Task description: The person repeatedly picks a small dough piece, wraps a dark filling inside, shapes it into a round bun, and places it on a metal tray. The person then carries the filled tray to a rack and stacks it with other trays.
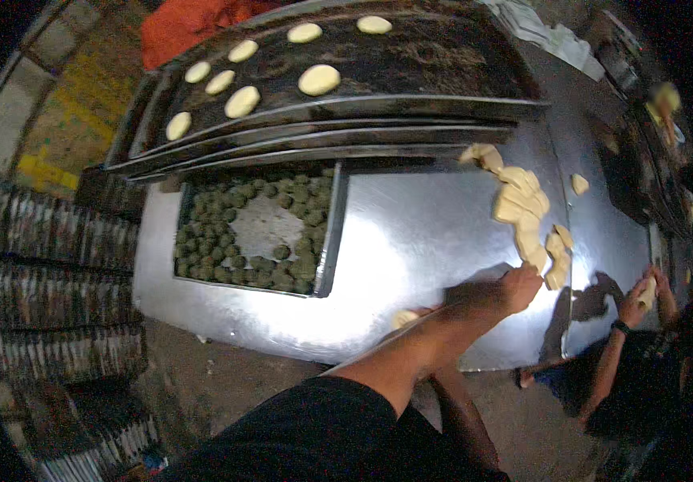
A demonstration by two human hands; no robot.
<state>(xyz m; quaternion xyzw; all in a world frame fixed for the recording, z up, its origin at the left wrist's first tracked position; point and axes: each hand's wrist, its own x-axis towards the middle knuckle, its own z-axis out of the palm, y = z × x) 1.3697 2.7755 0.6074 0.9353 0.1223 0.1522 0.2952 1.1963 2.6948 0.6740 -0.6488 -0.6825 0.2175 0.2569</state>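
My left arm reaches across to the right over my right arm. At the near end of a row of pale cut dough pieces (521, 201), my left hand (521, 289) has its fingers closed on a dough piece (533, 257). A shorter cluster of dough pieces (557, 261) lies just right of it. My right hand (427, 312) is mostly hidden behind my left forearm, near the table's front edge. Beside it a round dough piece (404, 319) shows in part; whether the fingers grip it I cannot tell.
A tray (329, 233) of dark green balls sits on the metal table (394, 217). Behind it, stacked dark baking trays (443, 104) carry several flat dough rounds (319, 79). One dough piece (579, 184) lies apart. At right, a co-worker's hands (643, 301) hold dough.
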